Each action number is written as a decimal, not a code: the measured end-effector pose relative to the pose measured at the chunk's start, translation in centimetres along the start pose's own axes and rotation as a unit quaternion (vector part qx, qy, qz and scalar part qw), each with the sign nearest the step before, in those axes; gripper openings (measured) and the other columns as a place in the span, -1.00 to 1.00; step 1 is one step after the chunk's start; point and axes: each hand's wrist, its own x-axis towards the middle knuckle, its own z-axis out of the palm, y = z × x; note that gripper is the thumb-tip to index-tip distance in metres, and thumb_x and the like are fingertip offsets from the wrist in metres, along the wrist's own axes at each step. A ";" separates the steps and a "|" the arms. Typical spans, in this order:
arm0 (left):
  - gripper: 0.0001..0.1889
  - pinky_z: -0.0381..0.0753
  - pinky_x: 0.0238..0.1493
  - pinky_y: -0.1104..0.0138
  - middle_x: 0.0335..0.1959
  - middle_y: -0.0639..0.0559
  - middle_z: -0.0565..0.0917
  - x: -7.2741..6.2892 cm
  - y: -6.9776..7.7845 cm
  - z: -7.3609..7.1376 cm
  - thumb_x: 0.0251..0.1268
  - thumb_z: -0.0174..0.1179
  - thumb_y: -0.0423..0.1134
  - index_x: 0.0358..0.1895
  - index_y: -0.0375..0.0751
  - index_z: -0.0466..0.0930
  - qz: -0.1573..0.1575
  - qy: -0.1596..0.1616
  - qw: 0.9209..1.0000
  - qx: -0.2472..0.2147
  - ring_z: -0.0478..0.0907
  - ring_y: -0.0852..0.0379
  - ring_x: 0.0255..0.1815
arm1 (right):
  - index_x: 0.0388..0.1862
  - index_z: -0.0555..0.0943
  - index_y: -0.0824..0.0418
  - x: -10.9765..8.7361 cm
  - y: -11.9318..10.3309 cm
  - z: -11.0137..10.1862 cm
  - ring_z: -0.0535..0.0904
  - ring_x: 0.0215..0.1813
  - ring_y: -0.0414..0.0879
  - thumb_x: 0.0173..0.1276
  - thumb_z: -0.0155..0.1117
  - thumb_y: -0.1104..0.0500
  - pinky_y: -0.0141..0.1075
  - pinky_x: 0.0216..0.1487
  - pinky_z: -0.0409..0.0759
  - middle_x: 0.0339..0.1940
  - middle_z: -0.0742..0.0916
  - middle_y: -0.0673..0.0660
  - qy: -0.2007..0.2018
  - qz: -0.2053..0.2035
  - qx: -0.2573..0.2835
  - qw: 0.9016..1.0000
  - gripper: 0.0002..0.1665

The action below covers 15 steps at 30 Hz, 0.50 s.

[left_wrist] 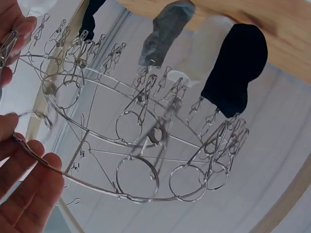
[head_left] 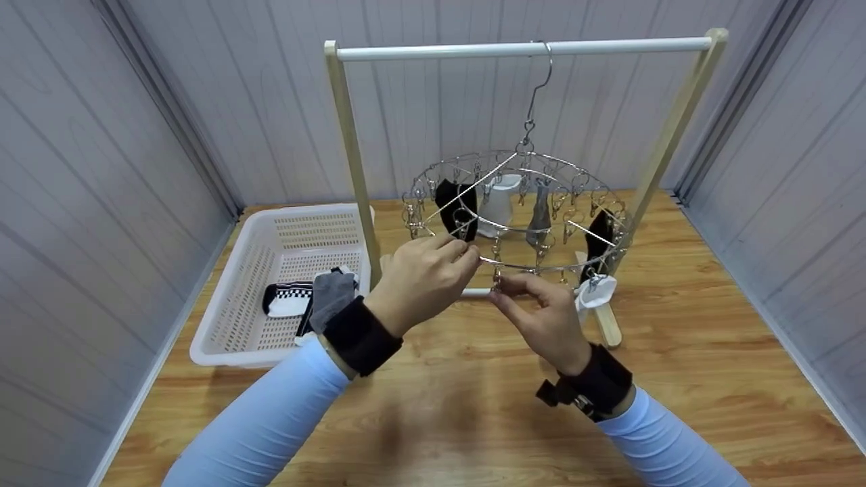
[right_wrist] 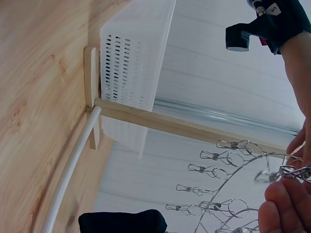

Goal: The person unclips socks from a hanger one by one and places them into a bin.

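A round wire sock hanger (left_wrist: 99, 190) ringed with metal clips hangs by its hook from a white rail. My left hand (head_left: 426, 270) holds the front left part of its outer ring, fingers curled under the wire in the left wrist view. My right hand (head_left: 544, 318) pinches a small metal clip (head_left: 497, 279) at the front of the ring between thumb and fingers; no sock shows in that clip. A black sock (head_left: 457, 210), a white sock (head_left: 497, 206) and a grey sock (head_left: 540, 218) hang at the back. Another black sock (head_left: 598, 245) and a white sock (head_left: 597, 292) hang at the right.
A white plastic basket (head_left: 223, 297) stands left of the rack, with a grey sock (head_left: 331, 297) and a black-and-white checked sock (head_left: 289, 301) inside. Wooden posts (head_left: 352, 149) carry the rail (head_left: 440, 51). Panelled walls enclose the wooden table (head_left: 717, 325).
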 end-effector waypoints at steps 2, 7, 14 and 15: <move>-0.88 0.69 -0.46 0.35 -0.43 0.06 0.79 -0.1 0.0 0.1 0.34 0.42 -0.32 -0.38 -0.17 0.70 -0.006 -0.002 1.000 0.004 0.67 0.14 -0.46 | -0.13 0.77 0.46 0.0 -0.1 -0.1 0.79 -0.16 -0.33 0.20 0.53 0.55 -0.51 -0.04 0.76 -0.23 0.87 0.34 0.003 -0.006 -0.001 1.000 -0.76; -0.80 0.71 -0.47 0.35 -0.48 0.05 0.76 -0.3 -0.2 0.4 0.28 0.44 -0.34 -0.47 -0.17 0.63 -0.017 0.002 1.000 0.016 0.67 0.13 -0.49 | -0.04 0.77 0.46 -0.2 -0.9 -0.5 0.84 -0.18 -0.16 0.19 0.54 0.55 -0.50 0.00 0.76 -0.19 0.88 0.32 -0.006 -0.031 -0.011 0.999 -0.67; -0.74 0.76 -0.41 0.30 -0.50 0.03 0.74 -0.8 -0.8 0.8 0.28 0.41 -0.37 -0.54 -0.17 0.56 -0.036 -0.004 0.999 0.006 0.68 0.09 -0.45 | -0.05 0.78 0.46 -0.1 -3.4 -2.1 0.85 -0.14 0.04 0.12 0.54 0.55 -0.49 0.14 0.74 -0.16 0.88 0.34 0.028 -0.127 -0.064 0.990 -0.63; -0.73 0.75 -0.42 0.30 -0.50 0.02 0.74 -0.9 -0.9 0.8 0.28 0.41 -0.37 -0.55 -0.17 0.55 -0.039 -0.007 0.999 0.005 0.68 0.09 -0.46 | -0.06 0.77 0.46 0.1 -3.7 -2.4 0.85 -0.11 0.01 0.10 0.53 0.56 -0.48 0.16 0.74 -0.16 0.87 0.35 0.041 -0.135 -0.067 0.988 -0.63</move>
